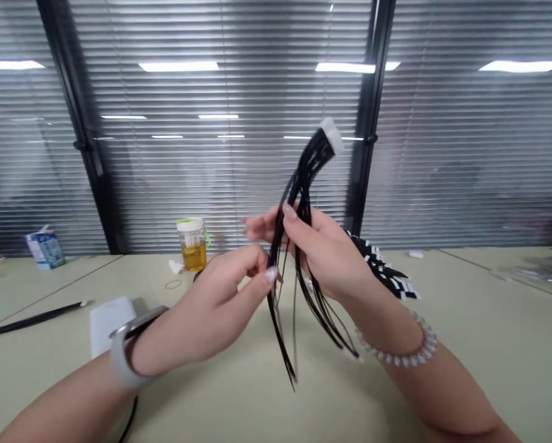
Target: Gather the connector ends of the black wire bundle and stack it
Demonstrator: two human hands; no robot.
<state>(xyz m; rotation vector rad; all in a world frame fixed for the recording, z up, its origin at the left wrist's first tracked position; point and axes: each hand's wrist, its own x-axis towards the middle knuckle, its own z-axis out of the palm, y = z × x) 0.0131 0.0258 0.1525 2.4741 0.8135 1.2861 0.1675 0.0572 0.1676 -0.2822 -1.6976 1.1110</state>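
Observation:
A wire harness (309, 161) of thin black wires is held up over the table, its white connector block at the top right end. The wires split into two strands lower down. With thumb and fingers pinched, my left hand (232, 295) grips the left strand. My right hand (333, 249) holds the bundle higher up, thumb against the wires, other fingers partly behind them. Loose wire ends hang below both hands, the right group with small pale tips. Some fingertips of my left hand are hidden by the wires.
Behind my right wrist lies a pile of black harnesses with white ends (389, 271). A jar of amber liquid (193, 249), a drink carton (45, 249), a white box-like object (109, 317) and a black cable bundle (31, 320) are on the pale table (479, 357) to the left.

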